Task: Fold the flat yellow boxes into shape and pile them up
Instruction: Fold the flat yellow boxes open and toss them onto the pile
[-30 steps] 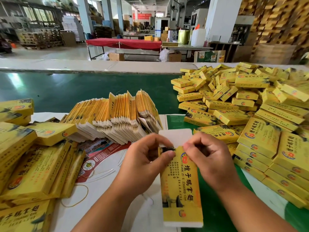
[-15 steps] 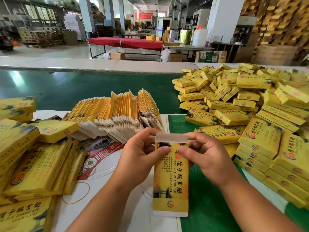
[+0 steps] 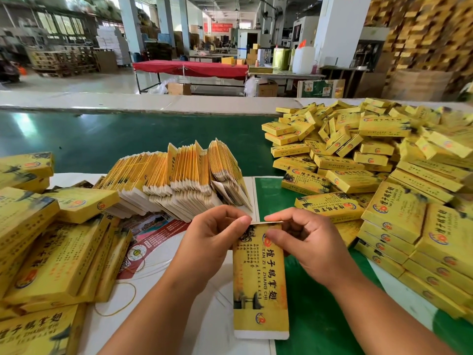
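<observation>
At lower centre, the left hand (image 3: 210, 242) and right hand (image 3: 307, 244) are each pinching the top end of a long yellow cardboard box (image 3: 259, 283) reading "TAN ZI E ZHANG CHI"; a heap of folded yellow boxes (image 3: 371, 175) is lying at right, with fanned flat yellow blanks (image 3: 176, 180) at centre.

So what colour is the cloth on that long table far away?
Red, seen in the head view: the cloth-covered long table.
</observation>
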The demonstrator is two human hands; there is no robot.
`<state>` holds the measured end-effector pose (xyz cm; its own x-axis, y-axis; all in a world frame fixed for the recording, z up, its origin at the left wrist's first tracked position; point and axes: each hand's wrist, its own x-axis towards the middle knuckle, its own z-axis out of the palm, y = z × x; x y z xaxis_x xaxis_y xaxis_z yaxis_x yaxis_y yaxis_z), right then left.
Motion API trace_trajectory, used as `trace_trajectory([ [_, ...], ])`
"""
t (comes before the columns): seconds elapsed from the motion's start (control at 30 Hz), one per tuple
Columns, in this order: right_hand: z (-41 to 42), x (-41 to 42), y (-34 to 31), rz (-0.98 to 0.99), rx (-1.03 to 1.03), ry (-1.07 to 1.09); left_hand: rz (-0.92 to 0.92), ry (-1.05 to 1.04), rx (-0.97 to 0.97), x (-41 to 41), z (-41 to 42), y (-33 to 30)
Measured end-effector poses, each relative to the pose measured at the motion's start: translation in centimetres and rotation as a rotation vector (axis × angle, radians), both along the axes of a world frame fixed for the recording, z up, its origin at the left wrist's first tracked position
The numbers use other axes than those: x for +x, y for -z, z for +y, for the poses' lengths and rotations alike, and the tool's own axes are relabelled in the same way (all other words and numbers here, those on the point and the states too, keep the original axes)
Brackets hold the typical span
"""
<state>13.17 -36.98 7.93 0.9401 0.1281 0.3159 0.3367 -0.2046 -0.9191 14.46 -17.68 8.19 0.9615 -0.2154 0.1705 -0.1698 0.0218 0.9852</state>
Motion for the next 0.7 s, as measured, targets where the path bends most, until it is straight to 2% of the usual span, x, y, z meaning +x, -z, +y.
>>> trace_trajectory([
  [0.17,-0.1,-0.1,-0.2,0.04,-0.028,-0.017,0.012,-0.022,0.067,-0.1,-0.1,0.4],
  [0.33,-0.1,0.1,-0.4,0.096,-0.074,-0.049,0.024,0.0,0.055,-0.5,-0.2,0.1],
  [0.47,0.4,-0.3,-0.2,-0.05,-0.18,0.087,0.03,-0.096,0.088,-1.1,-1.1,-0.1],
  [0.6,1.3,-0.7,-0.2,-0.217,-0.18,0.328,-0.122,-0.243,0.429,-2.1,-2.1,0.3],
  [0.7,1.6,-0.9,-0.4,-0.227,-0.156,0.374,-0.205,-0.263,0.648,-3.0,-2.8,0.5],
])
